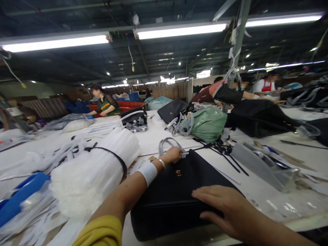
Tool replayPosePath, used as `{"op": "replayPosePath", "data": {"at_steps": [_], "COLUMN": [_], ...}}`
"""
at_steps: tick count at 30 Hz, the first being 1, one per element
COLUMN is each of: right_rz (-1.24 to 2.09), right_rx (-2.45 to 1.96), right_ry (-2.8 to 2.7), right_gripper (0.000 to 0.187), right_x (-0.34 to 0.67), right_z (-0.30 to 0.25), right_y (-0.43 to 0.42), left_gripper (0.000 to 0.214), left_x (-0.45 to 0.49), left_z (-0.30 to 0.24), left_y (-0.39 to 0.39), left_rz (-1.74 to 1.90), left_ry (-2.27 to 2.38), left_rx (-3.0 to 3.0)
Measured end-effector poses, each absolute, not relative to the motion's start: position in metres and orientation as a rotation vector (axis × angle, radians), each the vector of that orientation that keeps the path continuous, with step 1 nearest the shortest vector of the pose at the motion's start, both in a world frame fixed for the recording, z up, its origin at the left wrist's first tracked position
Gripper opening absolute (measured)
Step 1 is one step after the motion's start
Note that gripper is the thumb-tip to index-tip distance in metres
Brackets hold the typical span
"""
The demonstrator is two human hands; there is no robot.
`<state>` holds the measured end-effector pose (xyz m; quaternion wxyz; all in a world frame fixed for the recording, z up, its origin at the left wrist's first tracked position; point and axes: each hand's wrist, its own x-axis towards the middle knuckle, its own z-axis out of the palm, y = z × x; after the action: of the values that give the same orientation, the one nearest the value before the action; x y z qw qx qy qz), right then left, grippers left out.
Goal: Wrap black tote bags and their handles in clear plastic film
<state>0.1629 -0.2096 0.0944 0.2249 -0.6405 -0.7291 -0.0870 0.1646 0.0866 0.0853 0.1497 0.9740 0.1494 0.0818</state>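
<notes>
A black handbag [179, 191] with a small gold clasp lies flat on the white table [256, 184] in front of me. My left hand [173, 154] reaches across to its far edge, fingers closed round the bag's wrapped grey handle [166, 143]. That wrist wears a white band and a bracelet, and the sleeve is yellow. My right hand [225, 208] rests flat on the bag's near corner, fingers stretched out, holding nothing.
A tied bundle of white plastic bags [94, 171] lies left of the handbag, with blue sheets [20, 194] beyond it. Black straps [222, 150], a green bag [208, 123], more black bags and a grey tool [263, 164] lie further off. Other people work at the back.
</notes>
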Motion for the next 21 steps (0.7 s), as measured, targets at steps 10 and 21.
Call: {"op": "replayPosePath", "data": {"at_steps": [10,21], "right_rz": [-0.635,-0.829], "right_rx": [-1.619,-1.491], "right_ry": [-2.059,-2.167], "right_gripper": [0.038,0.03], "right_x": [0.159,0.169], "right_z": [0.088,0.083], "right_y": [-0.221,-0.221], "left_gripper": [0.025,0.047], "left_x": [0.158,0.14], "left_z": [0.105,0.08], "left_y": [0.126,0.126], "left_rz": [0.218,-0.137], "left_ry": [0.235,0.138], "left_rx": [2.781,2.525]}}
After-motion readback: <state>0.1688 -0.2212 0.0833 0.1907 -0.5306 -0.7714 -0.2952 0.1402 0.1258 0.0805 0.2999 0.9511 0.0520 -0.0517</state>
